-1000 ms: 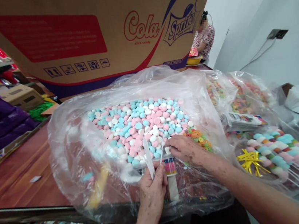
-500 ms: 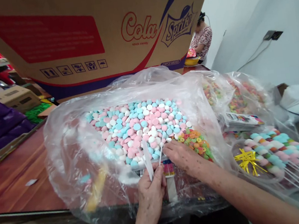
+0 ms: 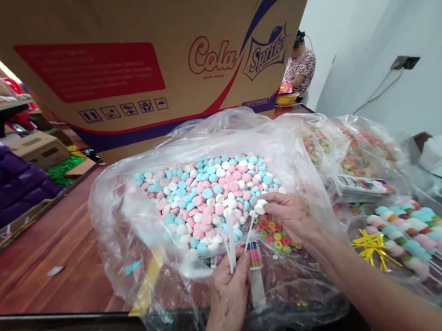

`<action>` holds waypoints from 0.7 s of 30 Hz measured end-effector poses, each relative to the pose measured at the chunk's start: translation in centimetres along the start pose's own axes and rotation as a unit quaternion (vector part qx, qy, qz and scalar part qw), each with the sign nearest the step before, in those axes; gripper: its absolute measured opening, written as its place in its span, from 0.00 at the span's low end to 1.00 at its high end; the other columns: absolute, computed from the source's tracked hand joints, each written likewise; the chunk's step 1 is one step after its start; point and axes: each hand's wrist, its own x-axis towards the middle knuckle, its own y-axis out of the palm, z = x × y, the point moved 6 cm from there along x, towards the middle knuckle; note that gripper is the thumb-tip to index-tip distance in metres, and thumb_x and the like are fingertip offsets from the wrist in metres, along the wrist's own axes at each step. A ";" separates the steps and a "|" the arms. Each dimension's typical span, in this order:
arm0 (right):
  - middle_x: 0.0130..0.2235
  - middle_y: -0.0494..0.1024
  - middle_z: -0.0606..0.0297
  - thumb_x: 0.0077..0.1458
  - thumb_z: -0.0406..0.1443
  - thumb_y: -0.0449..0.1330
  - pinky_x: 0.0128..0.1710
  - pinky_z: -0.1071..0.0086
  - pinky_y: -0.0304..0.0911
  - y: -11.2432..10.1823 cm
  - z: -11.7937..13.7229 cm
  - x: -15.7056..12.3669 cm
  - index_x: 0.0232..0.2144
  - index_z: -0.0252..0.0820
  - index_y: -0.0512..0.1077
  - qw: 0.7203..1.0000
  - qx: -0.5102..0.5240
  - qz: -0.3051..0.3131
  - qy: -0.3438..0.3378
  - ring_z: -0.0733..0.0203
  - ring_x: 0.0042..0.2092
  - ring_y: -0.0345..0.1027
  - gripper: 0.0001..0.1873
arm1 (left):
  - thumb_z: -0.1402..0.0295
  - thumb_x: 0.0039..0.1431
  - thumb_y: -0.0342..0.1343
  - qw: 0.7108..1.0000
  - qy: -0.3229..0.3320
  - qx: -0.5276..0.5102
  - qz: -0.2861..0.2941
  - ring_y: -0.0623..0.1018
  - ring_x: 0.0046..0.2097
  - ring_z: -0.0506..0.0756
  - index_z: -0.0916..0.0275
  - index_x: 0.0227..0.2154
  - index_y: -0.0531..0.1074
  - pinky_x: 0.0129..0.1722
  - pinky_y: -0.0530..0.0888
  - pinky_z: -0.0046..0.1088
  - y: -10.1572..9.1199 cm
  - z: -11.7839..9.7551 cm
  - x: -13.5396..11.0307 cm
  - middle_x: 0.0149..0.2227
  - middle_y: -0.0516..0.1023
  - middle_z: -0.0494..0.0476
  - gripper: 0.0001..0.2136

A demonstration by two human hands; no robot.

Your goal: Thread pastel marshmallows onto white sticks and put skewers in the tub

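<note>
With the right hand (image 3: 288, 215), pinches a small round white candy (image 3: 261, 206) between fingers, near the tip of a thin white stick (image 3: 248, 232), clamped in the left hand (image 3: 229, 284). Probably light and soft; best held gently by the rim.

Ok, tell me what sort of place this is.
Probably a candy-making workshop: loose pastel candies lie heaped amid clear plastic, candy skewers lie bunched at the right, and a big carton marked "stick candy" stands behind.

The candies (image 3: 207, 193) are pink, blue and white. The rings (image 3: 277, 235) are red, orange, yellow and green. The sticks (image 3: 230, 243) are white.
</note>
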 end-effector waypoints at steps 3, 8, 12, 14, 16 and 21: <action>0.28 0.77 0.67 0.36 0.37 0.70 0.32 0.69 0.65 0.4 0.8 -0.1 0.29 0.40 0.79 0.996 0.081 0.020 0.041 0.63 0.30 0.69 0.13 | 0.54 0.54 0.60 0.999 0.004 0.035 0.023 0.60 0.17 0.47 0.64 0.32 0.77 0.16 0.56 0.22 0.3 -0.3 0.0 0.15 0.64 0.45 0.16; 0.29 0.79 0.65 0.34 0.37 0.71 0.34 0.69 0.65 0.7 1.3 0.0 0.29 0.40 0.81 0.995 0.087 0.021 0.038 0.63 0.32 0.69 0.14 | 0.53 0.53 0.60 0.998 0.003 0.057 0.010 0.58 0.16 0.48 0.64 0.31 0.77 0.15 0.54 0.22 0.4 -0.9 -0.2 0.14 0.62 0.43 0.16; 0.29 0.79 0.65 0.36 0.37 0.71 0.35 0.67 0.64 0.8 1.3 0.2 0.30 0.41 0.81 0.996 0.073 0.033 0.028 0.63 0.31 0.68 0.13 | 0.53 0.55 0.59 0.998 0.001 0.063 0.018 0.57 0.16 0.48 0.64 0.32 0.76 0.16 0.54 0.23 0.4 -0.8 -0.1 0.14 0.62 0.43 0.16; 0.30 0.80 0.65 0.37 0.37 0.71 0.36 0.67 0.64 0.7 1.2 0.2 0.31 0.41 0.82 0.996 0.071 0.041 0.021 0.63 0.32 0.68 0.14 | 0.54 0.56 0.58 0.997 -0.003 0.068 0.029 0.58 0.17 0.48 0.64 0.34 0.76 0.17 0.54 0.23 0.4 -0.6 0.0 0.14 0.62 0.43 0.16; 0.31 0.80 0.66 0.39 0.37 0.70 0.37 0.67 0.63 0.6 1.0 0.3 0.34 0.42 0.82 0.997 0.068 0.044 0.015 0.63 0.32 0.69 0.15 | 0.55 0.58 0.57 0.996 -0.008 0.076 0.036 0.57 0.17 0.48 0.64 0.35 0.76 0.18 0.54 0.24 0.3 -0.4 0.1 0.15 0.62 0.43 0.16; 0.31 0.81 0.67 0.41 0.37 0.69 0.37 0.69 0.64 0.6 0.8 0.1 0.35 0.44 0.82 0.998 0.054 0.043 0.013 0.64 0.32 0.70 0.14 | 0.55 0.57 0.58 0.997 0.011 0.065 0.028 0.59 0.18 0.48 0.64 0.34 0.77 0.19 0.57 0.23 0.3 -0.5 0.1 0.15 0.63 0.43 0.15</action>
